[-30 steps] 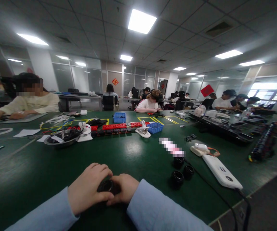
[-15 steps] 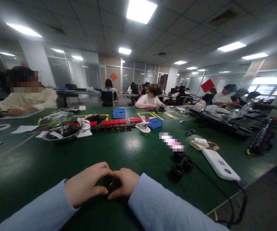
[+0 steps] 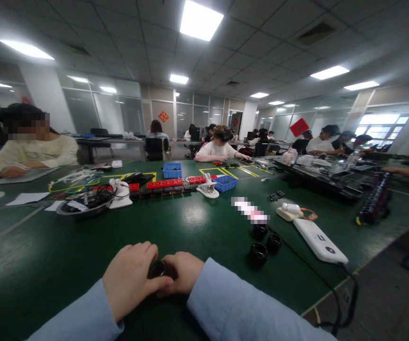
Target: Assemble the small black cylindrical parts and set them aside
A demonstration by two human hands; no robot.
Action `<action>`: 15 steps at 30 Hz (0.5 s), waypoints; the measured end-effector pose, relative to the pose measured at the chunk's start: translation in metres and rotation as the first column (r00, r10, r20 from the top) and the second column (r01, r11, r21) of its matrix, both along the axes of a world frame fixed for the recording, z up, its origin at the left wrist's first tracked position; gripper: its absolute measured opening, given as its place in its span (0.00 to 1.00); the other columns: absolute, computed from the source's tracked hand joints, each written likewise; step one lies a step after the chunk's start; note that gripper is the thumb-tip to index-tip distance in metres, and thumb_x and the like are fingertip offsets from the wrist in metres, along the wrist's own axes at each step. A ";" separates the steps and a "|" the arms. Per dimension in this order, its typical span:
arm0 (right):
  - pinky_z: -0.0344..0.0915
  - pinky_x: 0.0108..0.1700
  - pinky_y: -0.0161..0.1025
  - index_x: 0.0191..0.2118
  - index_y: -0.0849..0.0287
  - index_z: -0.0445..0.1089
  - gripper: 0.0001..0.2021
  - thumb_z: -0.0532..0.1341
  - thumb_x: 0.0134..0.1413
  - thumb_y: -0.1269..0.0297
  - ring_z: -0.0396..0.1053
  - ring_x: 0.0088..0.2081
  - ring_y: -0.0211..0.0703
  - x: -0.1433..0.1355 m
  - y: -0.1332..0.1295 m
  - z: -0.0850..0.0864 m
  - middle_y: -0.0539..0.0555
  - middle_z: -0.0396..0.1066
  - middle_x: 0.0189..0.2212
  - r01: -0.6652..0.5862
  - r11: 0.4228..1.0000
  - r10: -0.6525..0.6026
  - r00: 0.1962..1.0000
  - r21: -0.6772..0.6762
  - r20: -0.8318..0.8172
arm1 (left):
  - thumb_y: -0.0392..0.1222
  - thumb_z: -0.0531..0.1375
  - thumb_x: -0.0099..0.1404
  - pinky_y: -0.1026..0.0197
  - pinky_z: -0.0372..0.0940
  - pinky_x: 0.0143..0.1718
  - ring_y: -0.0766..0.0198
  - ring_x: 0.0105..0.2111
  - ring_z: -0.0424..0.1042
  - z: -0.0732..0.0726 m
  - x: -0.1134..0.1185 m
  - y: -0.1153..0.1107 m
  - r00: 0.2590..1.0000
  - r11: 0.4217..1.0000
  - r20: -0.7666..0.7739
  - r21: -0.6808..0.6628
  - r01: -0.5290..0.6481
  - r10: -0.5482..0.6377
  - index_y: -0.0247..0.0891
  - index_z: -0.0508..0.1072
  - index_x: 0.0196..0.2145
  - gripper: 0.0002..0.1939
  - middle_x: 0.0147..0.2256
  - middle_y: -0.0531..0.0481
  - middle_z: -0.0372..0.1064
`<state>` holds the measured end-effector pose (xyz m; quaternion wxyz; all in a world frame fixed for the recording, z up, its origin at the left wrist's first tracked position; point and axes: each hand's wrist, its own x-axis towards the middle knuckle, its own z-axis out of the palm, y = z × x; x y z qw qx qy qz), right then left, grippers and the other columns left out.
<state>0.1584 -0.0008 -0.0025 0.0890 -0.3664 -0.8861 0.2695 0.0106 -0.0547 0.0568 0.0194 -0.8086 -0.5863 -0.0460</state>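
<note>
Low in the middle of the head view, my left hand (image 3: 132, 279) and my right hand (image 3: 183, 272) close around one small black ring-shaped part (image 3: 158, 269). Its glossy round top shows between my fingers; the lower portion is hidden. My left thumb crosses in front of it, while my right fingers wrap its far right side. To the right on the table lie several similar black parts, among them a large ring (image 3: 259, 255), a smaller ring (image 3: 274, 243) and another ring (image 3: 260, 231) behind them.
Right of the rings lies a white power bank (image 3: 320, 240) with a black cable. Across the green table (image 3: 197, 222) stand a metal bowl of cables (image 3: 84, 204), red-and-black bins (image 3: 165, 184), a white clip stand (image 3: 208, 188) and a blue basket (image 3: 226, 183). Other people sit around.
My left hand has shifted its hold, its thumb moving right across the front of the black part. The whole view has swung slightly to the right.
</note>
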 end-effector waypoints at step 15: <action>0.61 0.34 0.35 0.45 0.55 0.67 0.27 0.68 0.35 0.53 0.68 0.34 0.43 0.001 -0.001 0.000 0.50 0.70 0.33 -0.041 0.998 0.038 0.998 -0.047 -0.053 | 0.35 0.58 0.54 0.57 0.61 0.41 0.56 0.40 0.66 0.004 -0.015 0.002 0.951 0.941 0.230 -0.219 0.259 -0.208 0.44 0.71 0.40 0.15 0.38 0.49 0.66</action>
